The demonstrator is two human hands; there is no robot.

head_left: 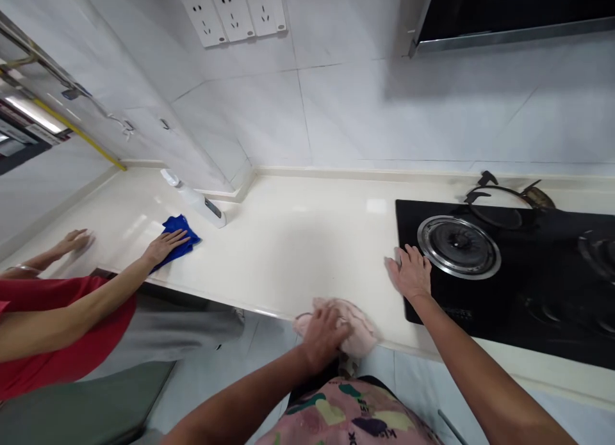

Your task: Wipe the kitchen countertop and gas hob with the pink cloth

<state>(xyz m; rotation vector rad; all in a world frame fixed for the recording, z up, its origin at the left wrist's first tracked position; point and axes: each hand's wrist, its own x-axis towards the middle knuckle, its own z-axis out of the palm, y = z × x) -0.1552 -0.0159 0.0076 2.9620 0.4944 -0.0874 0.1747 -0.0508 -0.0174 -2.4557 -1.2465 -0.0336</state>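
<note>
My left hand (323,335) presses down on a pink cloth (356,326) at the front edge of the cream countertop (298,240), fingers curled over it. My right hand (410,271) lies flat and spread at the left edge of the black gas hob (509,285), next to its round burner (459,246), holding nothing.
At the left a person in a red top presses a blue cloth (179,239) on the counter with one hand (166,245) and rests the other hand (74,241) flat. A white spray bottle (196,200) lies by the corner. A pan support (502,198) sits behind the hob. Sockets (235,11) are above.
</note>
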